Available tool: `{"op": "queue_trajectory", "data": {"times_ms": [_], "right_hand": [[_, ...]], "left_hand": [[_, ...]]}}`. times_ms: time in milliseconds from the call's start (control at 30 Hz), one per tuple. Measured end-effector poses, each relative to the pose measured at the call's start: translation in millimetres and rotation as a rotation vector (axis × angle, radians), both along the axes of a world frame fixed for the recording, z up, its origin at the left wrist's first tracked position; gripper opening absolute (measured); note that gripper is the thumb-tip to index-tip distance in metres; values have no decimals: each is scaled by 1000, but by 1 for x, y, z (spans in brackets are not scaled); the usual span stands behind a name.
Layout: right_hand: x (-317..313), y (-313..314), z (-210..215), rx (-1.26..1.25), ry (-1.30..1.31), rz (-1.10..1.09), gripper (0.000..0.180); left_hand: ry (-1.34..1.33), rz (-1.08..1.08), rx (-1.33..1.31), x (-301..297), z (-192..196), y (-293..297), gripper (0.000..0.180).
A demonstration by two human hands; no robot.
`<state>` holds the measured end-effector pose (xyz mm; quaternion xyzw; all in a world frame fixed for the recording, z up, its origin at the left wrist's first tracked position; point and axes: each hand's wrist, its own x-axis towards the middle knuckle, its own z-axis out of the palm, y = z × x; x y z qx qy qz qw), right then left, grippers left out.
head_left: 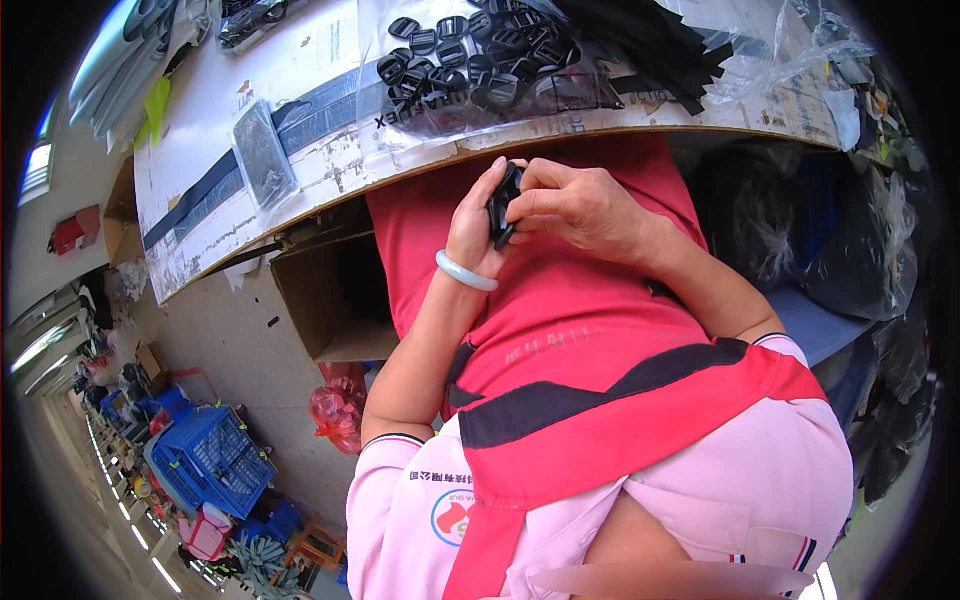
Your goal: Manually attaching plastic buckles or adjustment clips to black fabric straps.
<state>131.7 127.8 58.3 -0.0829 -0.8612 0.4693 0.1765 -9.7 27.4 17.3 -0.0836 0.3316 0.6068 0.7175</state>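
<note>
In front of my red apron, just below the table's near edge, both hands are closed around a small black buckle-like piece. My left hand, with a pale bangle at the wrist, grips it from the left side. The fingers of my right hand pinch it from the right, and they partly cover it. Whether a strap is threaded through it, I cannot make out. Beyond my hands, on the table, several black plastic buckles lie in and on a clear plastic bag.
Black straps lie in a bundle at the far right of the table. A clear-wrapped flat packet rests left of the buckles. A cardboard box stands beneath the table. Blue crates are on the floor to the left.
</note>
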Motion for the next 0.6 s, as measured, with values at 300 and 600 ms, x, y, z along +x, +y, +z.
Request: {"op": "queue_trajectory", "data": {"times_ms": [300, 600], "right_hand": [[4, -11, -17, -252, 119, -112, 8], [8, -2, -31, -1020, -60, -353, 13]], "left_hand": [[-134, 14, 51, 5, -25, -20, 24], [32, 4, 117, 4, -5, -22, 27]]}}
